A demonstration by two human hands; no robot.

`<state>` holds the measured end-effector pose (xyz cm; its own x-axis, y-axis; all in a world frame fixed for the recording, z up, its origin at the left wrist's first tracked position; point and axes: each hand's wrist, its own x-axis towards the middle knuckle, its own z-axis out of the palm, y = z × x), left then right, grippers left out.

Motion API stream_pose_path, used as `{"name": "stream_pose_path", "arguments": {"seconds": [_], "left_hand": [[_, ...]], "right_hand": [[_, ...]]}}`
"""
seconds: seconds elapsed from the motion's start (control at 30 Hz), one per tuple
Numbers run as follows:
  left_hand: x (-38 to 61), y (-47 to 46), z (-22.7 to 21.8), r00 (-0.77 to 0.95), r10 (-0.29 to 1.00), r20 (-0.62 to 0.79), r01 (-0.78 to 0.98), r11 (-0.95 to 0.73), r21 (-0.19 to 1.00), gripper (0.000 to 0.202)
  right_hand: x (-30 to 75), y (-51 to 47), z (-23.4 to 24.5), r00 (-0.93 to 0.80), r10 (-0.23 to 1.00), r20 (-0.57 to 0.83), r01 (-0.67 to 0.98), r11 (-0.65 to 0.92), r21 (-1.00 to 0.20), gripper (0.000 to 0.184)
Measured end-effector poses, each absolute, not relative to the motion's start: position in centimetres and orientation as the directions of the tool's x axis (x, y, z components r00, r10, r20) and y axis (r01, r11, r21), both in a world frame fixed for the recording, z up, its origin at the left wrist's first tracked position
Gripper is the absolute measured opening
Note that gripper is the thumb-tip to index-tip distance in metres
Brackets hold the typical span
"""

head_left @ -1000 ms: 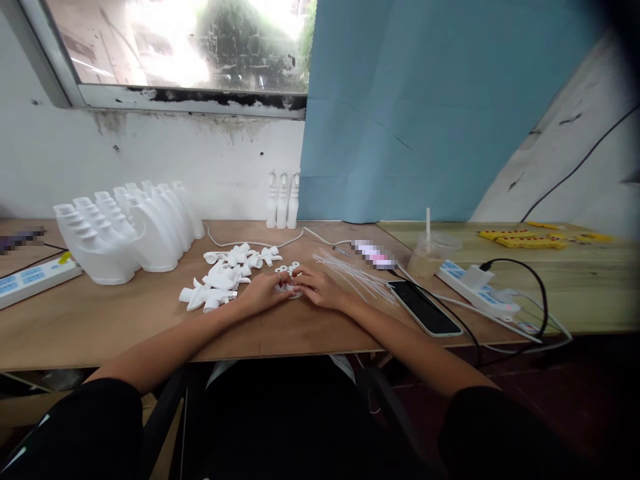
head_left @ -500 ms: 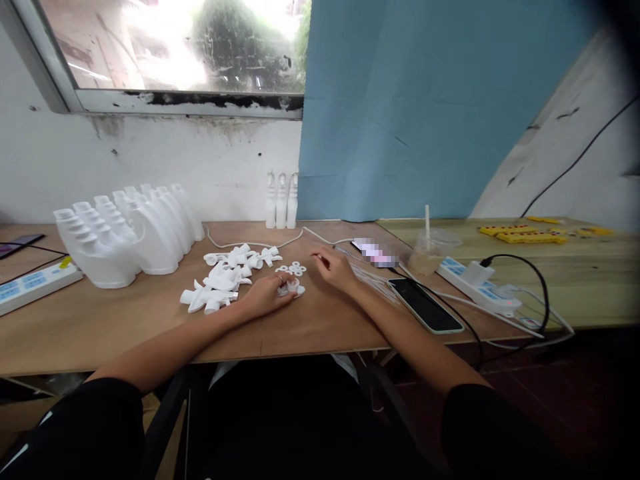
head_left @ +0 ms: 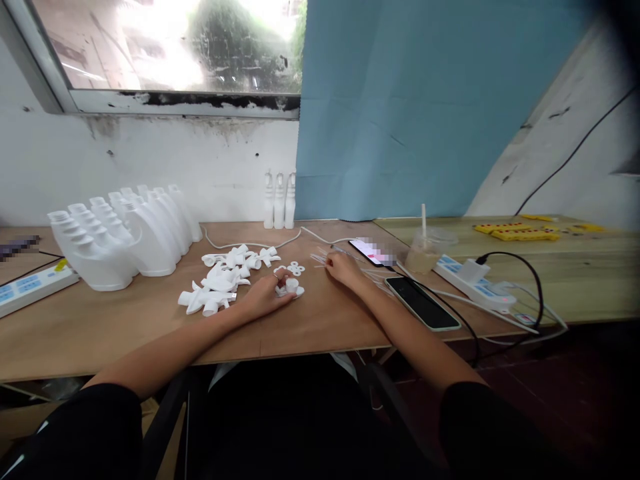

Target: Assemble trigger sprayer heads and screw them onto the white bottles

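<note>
Head cam, at a wooden worktable (head_left: 125,327) under a window: a person seated at the bench works white plastic sprayer parts with both bare hands.

The left hand (head_left: 267,297) rests on the tabletop just right of a loose pile of trigger heads (head_left: 220,280), thumb and fingers pinched round one small white sprayer cap (head_left: 291,287), which sits on the wood at the fingertips. The right hand (head_left: 343,267) reaches out to the fan of thin white dip tubes (head_left: 360,272) lying between the caps and a phone; fingers curl down onto the tube ends, but whether one is pinched yet can't be told (too small, partly hidden by the knuckles).

Progress, as a judgement: early to mid. Three finished-looking spray units (head_left: 280,200) stand upright vs. the wall at the back, while the pile of heads, a scatter of white washers (head_left: 293,269) and most tubes lie unassembled. A row of empty white bottles (head_left: 120,230) waits at left, uncapped.

Also on the bench: dark phone (head_left: 421,303) w/ cable, a second lit phone (head_left: 373,252), an iced drink cup (head_left: 425,250), a power strip (head_left: 473,280) at right.
</note>
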<state>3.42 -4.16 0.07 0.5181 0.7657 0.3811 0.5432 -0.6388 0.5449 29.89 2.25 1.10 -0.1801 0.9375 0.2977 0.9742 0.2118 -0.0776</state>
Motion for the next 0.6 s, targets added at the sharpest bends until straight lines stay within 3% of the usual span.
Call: {"name": "stream_pose_path", "arguments": {"seconds": [0.1,0.2,0.3,0.47,0.6], "left_hand": [[3.5,-3.9,-0.1,0.484,0.793,0.369,0.524,-0.601,0.604,0.049],[3.5,-3.7,-0.2,0.483,0.791,0.374,0.509,-0.602,0.615,0.040],[3.5,-3.6,-0.3,0.493,0.779,0.388,0.491,-0.617,0.615,0.038],[3.5,-3.5,-0.6,0.499,0.777,0.384,0.496,-0.619,0.609,0.040],[3.4,-3.3,-0.7,0.508,0.778,0.370,0.500,-0.616,0.609,0.040]], "right_hand": [[29.9,2.3,1.2,-0.180,0.929,0.324,0.975,0.212,-0.068,0.018],[30.0,2.4,1.5,-0.176,0.915,0.364,0.976,0.212,-0.060,0.021],[30.4,2.6,2.0,-0.171,0.855,0.490,0.967,0.242,-0.085,0.023],[32.2,2.9,2.9,-0.169,0.539,0.825,0.887,0.448,-0.111,0.028],[33.3,2.0,4.2,-0.143,0.340,0.930,0.815,0.573,-0.084,0.032]]}}
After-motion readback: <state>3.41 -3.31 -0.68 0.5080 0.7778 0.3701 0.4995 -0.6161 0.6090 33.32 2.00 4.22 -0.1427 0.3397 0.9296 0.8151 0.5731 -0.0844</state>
